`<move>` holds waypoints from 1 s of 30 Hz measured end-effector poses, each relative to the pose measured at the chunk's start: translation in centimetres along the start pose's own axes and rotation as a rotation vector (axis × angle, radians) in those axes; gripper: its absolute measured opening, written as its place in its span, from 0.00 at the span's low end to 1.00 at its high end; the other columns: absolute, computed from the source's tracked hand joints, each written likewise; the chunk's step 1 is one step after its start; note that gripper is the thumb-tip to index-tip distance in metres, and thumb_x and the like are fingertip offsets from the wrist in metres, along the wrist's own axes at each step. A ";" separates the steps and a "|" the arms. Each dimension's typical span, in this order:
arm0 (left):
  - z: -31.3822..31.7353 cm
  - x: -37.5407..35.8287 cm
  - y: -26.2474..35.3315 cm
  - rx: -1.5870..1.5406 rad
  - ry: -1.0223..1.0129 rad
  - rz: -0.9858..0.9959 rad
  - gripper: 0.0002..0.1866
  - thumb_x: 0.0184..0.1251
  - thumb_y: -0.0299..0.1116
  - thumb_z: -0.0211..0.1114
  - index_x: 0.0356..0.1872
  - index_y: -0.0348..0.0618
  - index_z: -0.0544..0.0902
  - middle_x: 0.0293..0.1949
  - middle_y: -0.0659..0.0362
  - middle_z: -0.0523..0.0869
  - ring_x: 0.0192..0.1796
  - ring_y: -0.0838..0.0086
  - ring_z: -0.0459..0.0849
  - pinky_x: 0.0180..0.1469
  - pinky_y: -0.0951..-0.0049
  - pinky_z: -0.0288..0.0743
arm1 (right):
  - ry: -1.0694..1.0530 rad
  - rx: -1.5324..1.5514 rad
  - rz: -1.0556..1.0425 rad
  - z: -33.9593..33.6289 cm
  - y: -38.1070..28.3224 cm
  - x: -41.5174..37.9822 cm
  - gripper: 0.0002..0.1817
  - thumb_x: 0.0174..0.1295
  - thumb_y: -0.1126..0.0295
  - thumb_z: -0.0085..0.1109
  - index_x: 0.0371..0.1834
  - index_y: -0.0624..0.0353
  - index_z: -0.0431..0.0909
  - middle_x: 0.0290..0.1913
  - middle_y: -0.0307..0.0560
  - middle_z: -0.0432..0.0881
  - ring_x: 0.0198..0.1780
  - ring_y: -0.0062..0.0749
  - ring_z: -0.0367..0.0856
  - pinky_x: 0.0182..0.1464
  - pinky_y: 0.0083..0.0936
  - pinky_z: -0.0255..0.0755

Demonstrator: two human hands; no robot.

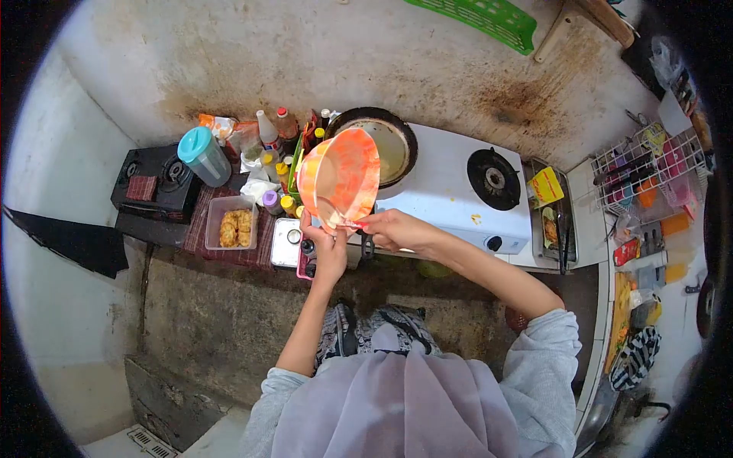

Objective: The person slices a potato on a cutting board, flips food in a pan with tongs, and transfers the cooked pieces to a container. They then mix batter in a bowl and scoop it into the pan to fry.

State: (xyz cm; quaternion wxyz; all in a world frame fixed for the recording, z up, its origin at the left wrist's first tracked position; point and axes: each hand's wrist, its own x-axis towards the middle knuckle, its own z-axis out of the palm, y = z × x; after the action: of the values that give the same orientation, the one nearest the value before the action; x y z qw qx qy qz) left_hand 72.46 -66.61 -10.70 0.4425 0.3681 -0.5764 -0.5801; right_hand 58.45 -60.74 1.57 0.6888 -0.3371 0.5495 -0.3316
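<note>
An orange and white bowl (355, 172) is tipped on its side in front of the wok (401, 145) on the stove. My left hand (328, 248) grips the bowl's lower left rim. My right hand (397, 230) is closed around the handle of a red utensil (353, 224), whose far end reaches into the lower part of the bowl. Pale matter shows at that end, too small to make out. Below the bowl's left side stands a white tin (286, 240).
A clear container of fried food (237, 227), a turquoise-lidded pitcher (205, 156) and several bottles stand left. Right are a bare burner (493, 179), a metal tray (565, 237) with tongs, and a wire rack (649, 172). A green basket (489, 19) hangs above.
</note>
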 end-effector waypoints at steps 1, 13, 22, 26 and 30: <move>-0.1 0.3 -0.4 0.002 0.002 0.000 0.33 0.55 0.21 0.50 0.56 0.25 0.39 0.59 0.42 0.44 0.64 0.58 0.42 0.64 0.66 0.35 | 0.027 0.020 0.030 0.3 -0.6 0.1 0.09 0.62 0.67 0.40 0.27 0.53 0.69 0.12 0.25 0.49 0.14 0.12 0.45 0.16 0.14 0.40; -0.6 2.7 0.1 -0.009 0.005 0.086 0.32 0.54 0.16 0.45 0.56 0.46 0.41 0.54 0.48 0.58 0.53 0.65 0.68 0.49 0.68 0.74 | 0.018 0.280 0.066 -1.0 -5.3 0.6 0.16 0.62 0.67 0.42 0.16 0.48 0.57 0.11 0.25 0.49 0.14 0.13 0.45 0.17 0.15 0.42; -1.9 4.2 2.0 -0.491 0.035 -0.310 0.31 0.54 0.17 0.46 0.55 0.50 0.42 0.55 0.47 0.58 0.52 0.62 0.70 0.46 0.63 0.76 | 0.082 0.163 -0.039 -5.0 -6.7 0.3 0.12 0.62 0.67 0.44 0.20 0.50 0.64 0.13 0.25 0.51 0.15 0.14 0.46 0.18 0.15 0.43; -2.5 4.8 2.3 -0.507 0.070 -0.318 0.22 0.54 0.18 0.46 0.47 0.44 0.48 0.53 0.48 0.63 0.52 0.62 0.71 0.50 0.58 0.74 | 0.158 0.036 -0.036 -7.6 -5.6 1.0 0.09 0.62 0.65 0.44 0.25 0.52 0.68 0.13 0.24 0.51 0.15 0.13 0.46 0.17 0.14 0.42; -4.3 5.0 0.8 -0.523 0.223 -0.371 0.18 0.54 0.19 0.47 0.46 0.36 0.55 0.49 0.50 0.68 0.50 0.62 0.73 0.51 0.59 0.73 | 0.260 -0.043 -0.028 -11.0 -3.3 2.5 0.09 0.61 0.64 0.43 0.25 0.52 0.69 0.13 0.25 0.52 0.15 0.12 0.47 0.15 0.14 0.42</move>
State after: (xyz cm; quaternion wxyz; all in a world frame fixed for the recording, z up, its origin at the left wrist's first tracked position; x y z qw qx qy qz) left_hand 74.89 -72.72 -9.79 0.4693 0.4020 -0.2793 -0.7349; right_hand 47.84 -65.74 1.15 0.5994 -0.3136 0.6365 -0.3703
